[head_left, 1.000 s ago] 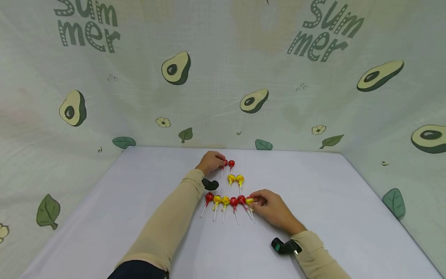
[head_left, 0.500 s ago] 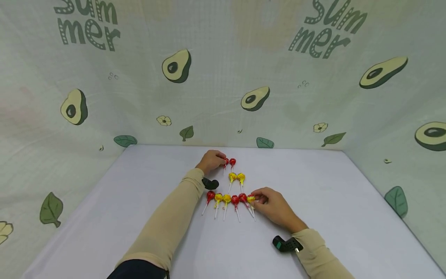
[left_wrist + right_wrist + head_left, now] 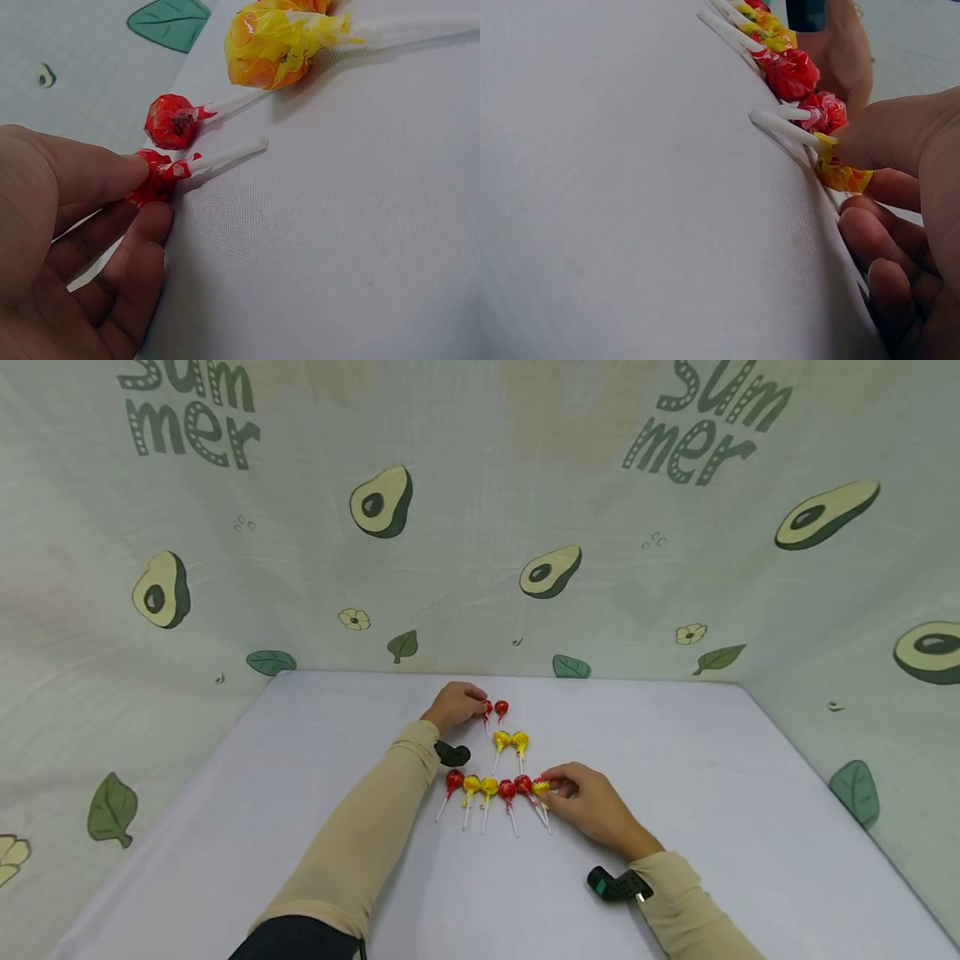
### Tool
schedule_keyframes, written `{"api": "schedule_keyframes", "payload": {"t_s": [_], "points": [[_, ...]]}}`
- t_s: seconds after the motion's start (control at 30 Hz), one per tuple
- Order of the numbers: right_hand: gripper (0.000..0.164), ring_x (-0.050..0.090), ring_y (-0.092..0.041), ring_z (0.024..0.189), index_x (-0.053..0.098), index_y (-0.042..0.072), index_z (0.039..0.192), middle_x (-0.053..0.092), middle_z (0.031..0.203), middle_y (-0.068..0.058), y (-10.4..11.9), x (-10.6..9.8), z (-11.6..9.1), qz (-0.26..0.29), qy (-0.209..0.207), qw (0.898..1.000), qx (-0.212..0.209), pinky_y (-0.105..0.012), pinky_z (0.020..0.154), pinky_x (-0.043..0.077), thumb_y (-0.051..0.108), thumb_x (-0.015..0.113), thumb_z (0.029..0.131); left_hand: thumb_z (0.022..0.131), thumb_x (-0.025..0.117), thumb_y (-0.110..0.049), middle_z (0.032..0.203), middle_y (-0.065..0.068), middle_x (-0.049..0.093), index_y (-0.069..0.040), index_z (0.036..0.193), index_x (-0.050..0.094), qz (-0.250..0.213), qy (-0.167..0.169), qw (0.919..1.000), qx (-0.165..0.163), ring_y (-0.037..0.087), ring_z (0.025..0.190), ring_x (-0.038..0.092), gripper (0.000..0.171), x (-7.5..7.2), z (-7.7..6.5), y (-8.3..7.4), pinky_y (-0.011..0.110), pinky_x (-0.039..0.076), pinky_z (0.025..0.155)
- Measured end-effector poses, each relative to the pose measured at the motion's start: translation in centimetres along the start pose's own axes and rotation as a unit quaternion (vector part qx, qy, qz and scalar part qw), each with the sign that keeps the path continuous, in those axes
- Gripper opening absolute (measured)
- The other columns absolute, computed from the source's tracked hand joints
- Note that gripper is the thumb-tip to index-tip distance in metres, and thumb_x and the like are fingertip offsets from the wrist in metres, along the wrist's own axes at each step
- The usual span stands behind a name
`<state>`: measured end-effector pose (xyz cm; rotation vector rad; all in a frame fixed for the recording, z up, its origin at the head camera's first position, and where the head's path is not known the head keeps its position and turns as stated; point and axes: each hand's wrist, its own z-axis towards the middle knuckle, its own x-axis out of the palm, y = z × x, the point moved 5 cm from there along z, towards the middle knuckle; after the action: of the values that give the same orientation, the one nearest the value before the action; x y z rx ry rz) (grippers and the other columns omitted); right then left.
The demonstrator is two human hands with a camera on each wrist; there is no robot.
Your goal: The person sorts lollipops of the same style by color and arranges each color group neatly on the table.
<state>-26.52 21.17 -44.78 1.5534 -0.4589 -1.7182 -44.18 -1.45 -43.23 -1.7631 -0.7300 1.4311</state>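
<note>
My left hand [image 3: 454, 705] pinches the head of a red lollipop [image 3: 174, 171] between thumb and fingers at the far end of the layout. A second red lollipop [image 3: 502, 707] lies just to its right, its stick pointing the same way. My right hand [image 3: 587, 800] holds a yellow lollipop [image 3: 844, 178] by its wrapped head, at the right end of the near row. Beside it in that row lies a red lollipop [image 3: 523, 785]; the right thumb partly hides the yellow head.
Between the far pair and near row lie two yellow lollipops, one at left [image 3: 501, 739] and one at right [image 3: 520, 740]. Leftward, the near row continues with red [image 3: 507, 789] and yellow [image 3: 471, 784] lollipops. A printed cloth [image 3: 450, 610] hangs behind the white table [image 3: 637, 727].
The stick of the red lollipop in my left hand has swung rightward, closer to parallel with its neighbour's. My right hand has stayed on the yellow lollipop. The head view has shifted slightly.
</note>
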Motion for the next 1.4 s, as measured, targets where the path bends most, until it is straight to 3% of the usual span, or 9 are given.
{"api": "schedule_keyframes", "payload": {"t_s": [0.3,0.63,0.77,0.9,1.13,1.4], "points": [[0.028,0.057,-0.011,0.081,0.071,0.015,0.114,0.063,0.091,0.009,0.5,0.5,-0.1,0.0,0.004,1.0,0.001,-0.028,0.07,0.047,0.02,0.078,0.087,0.094,0.07,-0.017,0.112,0.004,0.069,-0.012,0.119,0.072,0.008,0.001,1.0,-0.003,0.021,0.102,0.06,0.025,-0.7,-0.5,0.3,0.038,0.048,0.093],[0.028,0.057,-0.011,0.081,0.071,0.016,0.115,0.063,0.092,0.008,0.8,0.7,0.0,-0.004,0.009,1.0,0.002,-0.028,0.07,0.047,0.02,0.077,0.087,0.096,0.068,-0.022,0.103,0.004,0.07,-0.01,0.126,0.067,-0.01,0.005,0.9997,-0.022,0.02,0.093,0.062,0.033,-1.5,-1.1,0.5,0.034,0.049,0.085],[0.028,0.057,-0.012,0.081,0.071,0.015,0.115,0.063,0.091,0.008,0.8,0.8,0.1,-0.003,0.009,1.0,0.001,-0.029,0.07,0.047,0.02,0.077,0.087,0.097,0.066,-0.026,0.098,0.005,0.069,-0.009,0.129,0.065,-0.012,0.002,0.9999,-0.009,0.022,0.091,0.061,0.037,-2.0,-1.5,0.7,0.035,0.049,0.084],[0.029,0.057,-0.012,0.082,0.071,0.015,0.115,0.063,0.093,0.007,0.7,0.9,0.0,-0.001,0.011,1.0,0.004,-0.029,0.071,0.047,0.02,0.077,0.088,0.098,0.063,-0.027,0.106,0.007,0.068,-0.007,0.128,0.065,-0.026,0.011,0.9995,0.012,0.022,0.093,0.062,0.036,-2.5,-2.1,1.0,0.035,0.05,0.085],[0.029,0.057,-0.011,0.084,0.071,0.014,0.116,0.064,0.097,0.007,0.6,0.9,0.1,-0.014,0.009,1.0,0.002,-0.029,0.072,0.048,0.019,0.077,0.088,0.1,0.062,-0.025,0.115,0.01,0.068,-0.006,0.127,0.065,-0.051,0.029,0.9972,0.048,0.021,0.097,0.065,0.033,-3.0,-4.7,0.7,0.034,0.053,0.082],[0.029,0.056,-0.012,0.083,0.071,0.014,0.116,0.063,0.095,0.006,-0.1,0.4,0.0,-0.019,0.005,1.0,0.008,-0.03,0.071,0.047,0.021,0.077,0.088,0.1,0.063,-0.027,0.105,0.007,0.069,-0.009,0.124,0.067,-0.011,0.042,0.9973,0.06,0.026,0.094,0.062,0.03,-2.9,-8.5,1.0,0.036,0.052,0.08]]}}
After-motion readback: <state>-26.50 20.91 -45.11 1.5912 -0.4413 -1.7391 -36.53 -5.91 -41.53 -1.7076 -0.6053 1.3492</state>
